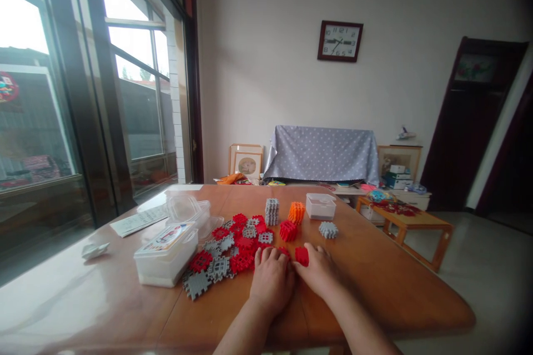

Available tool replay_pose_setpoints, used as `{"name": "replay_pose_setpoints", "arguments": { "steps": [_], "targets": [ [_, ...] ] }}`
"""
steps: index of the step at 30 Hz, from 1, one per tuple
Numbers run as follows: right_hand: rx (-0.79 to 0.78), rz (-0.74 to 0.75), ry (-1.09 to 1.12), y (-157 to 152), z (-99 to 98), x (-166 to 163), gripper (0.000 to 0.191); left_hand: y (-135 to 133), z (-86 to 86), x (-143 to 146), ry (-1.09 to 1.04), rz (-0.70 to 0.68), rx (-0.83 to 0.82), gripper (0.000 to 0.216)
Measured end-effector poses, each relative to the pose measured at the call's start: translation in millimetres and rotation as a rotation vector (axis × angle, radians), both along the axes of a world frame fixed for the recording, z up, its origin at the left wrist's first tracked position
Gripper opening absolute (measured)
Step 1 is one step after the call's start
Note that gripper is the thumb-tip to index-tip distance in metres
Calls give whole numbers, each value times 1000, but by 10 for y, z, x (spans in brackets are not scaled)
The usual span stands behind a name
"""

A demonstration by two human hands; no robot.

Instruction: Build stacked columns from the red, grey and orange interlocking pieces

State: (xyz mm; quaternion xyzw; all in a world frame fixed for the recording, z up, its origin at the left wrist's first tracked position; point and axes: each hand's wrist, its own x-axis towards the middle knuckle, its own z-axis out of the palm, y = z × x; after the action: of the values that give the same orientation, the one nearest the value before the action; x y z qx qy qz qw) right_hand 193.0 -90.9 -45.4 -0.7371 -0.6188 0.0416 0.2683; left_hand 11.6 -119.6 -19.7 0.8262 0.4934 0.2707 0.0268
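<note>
My right hand [320,270] pinches a small stack of red interlocking plastic tiles [302,256] between thumb and fingers. Close beside it, my left hand [272,278] has its fingers curled over a red tile [284,251], mostly hidden behind them. To the left of my hands spreads a loose pile of red and grey tiles, among them a grey window tile [219,268] and a plain grey tile [197,285]. Beyond my hands stand a grey tile stack [272,212], an orange stack [296,213] and a red stack [288,230]. A grey stack [328,229] lies farther right.
On the wooden table [375,288], a clear plastic box [166,258] with a printed label stands left of the pile, near clear lids [185,208]. Another clear box [320,207] is at the back. A paper sheet [139,221] and crumpled wrapper [95,250] lie left.
</note>
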Motion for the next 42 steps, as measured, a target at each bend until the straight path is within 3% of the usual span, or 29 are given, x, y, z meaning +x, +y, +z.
{"name": "replay_pose_setpoints", "arguments": {
  "steps": [3,10,17,24,33,42],
  "targets": [
    [86,36,201,8,-74,163,64,-1,15,-2,-1,-5,-4,23],
    [178,11,411,5,-244,480,36,-40,116,27,38,31,-8,31],
    [184,-11,407,-68,-201,399,33,1,-5,268,-72,56,-106,39],
    [174,25,412,-142,-120,352,35,87,-38,488,26,94,-137,48],
    [173,42,420,-136,-112,337,34,65,-40,524,109,100,-90,35],
    [198,29,428,-114,-119,373,28,191,132,404,160,16,-100,73]
  ]
}}
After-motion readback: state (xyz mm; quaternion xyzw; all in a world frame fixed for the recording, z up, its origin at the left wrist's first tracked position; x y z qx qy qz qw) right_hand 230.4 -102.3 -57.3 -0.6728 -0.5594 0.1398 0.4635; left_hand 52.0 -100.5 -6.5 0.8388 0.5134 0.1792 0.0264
